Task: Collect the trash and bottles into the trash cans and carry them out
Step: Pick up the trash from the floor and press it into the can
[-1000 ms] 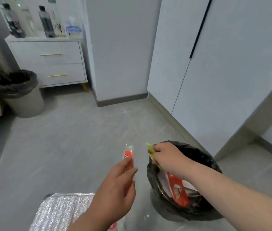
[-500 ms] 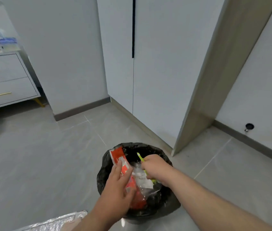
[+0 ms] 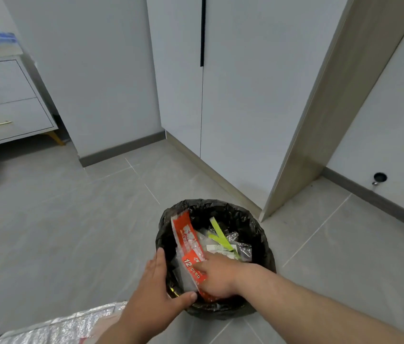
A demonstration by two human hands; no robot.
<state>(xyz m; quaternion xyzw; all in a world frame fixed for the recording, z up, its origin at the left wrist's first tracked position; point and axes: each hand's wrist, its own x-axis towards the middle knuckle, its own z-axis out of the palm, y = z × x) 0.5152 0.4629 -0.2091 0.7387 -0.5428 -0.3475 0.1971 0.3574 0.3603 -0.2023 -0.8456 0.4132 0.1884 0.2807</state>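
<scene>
A round trash can lined with a black bag (image 3: 258,227) stands on the grey floor just in front of me. Inside it lie a long red snack wrapper (image 3: 184,232) leaning on the left wall, a yellow-green strip (image 3: 217,233) and clear plastic. My left hand (image 3: 156,291) rests on the can's near-left rim, fingers spread flat and holding nothing. My right hand (image 3: 218,275) reaches into the can and lies on the lower end of the red wrapper. Its fingertips are hidden among the trash.
A silver foil bag (image 3: 57,328) lies at the bottom left by my feet. White wardrobe doors (image 3: 233,100) and a wooden side panel (image 3: 320,125) stand right behind the can. A white drawer cabinet (image 3: 5,112) with a tissue box (image 3: 0,43) is at the far left.
Both hands have gone down into the can. My left hand let go of the red wrapper and moved to the rim. My right hand dropped the green strip and now lies on the wrapper.
</scene>
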